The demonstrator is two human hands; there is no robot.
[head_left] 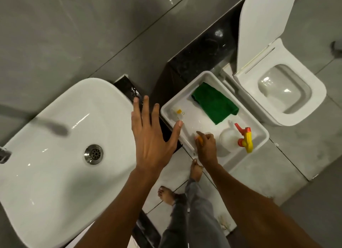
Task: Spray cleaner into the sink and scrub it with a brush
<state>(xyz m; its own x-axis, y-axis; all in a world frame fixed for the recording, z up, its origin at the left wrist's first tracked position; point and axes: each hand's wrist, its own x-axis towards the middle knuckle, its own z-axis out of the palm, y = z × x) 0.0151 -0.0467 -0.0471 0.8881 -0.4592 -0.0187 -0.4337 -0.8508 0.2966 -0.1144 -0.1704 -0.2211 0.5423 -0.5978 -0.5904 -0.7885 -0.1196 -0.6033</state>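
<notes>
The left hand [150,135] is hovering flat with its fingers spread wide apart, gripping nothing, over the right rim of the white sink [61,183] and the dark ledge beside it; its thumb tip is reaching across to the left wall of the white plastic tray [209,75]. The right hand [206,147] is reaching down into the near left corner of that tray, fingers curling closed around the orange end of the brush handle [199,139]. The white handle is running up along the tray's left wall, partly hidden under the left thumb, and the brush head [177,113], white bristles with an orange patch, is lying in the tray's far left corner.

The spray bottle [229,139] is sitting at the tray's near right side, its round white body beside the right hand and its red-and-yellow trigger nozzle [246,138] pointing toward the right wall. A folded green cloth [214,103] is lying against the tray's far edge.

The sink basin is looking clean and glossy, its steel drain [93,154] in the middle and a blurred tap spout [50,126] hanging over the far left part. The toilet [288,92], lid raised, is standing just beyond the tray's right side. The person's bare feet [196,171] are showing on the tiled floor below.
</notes>
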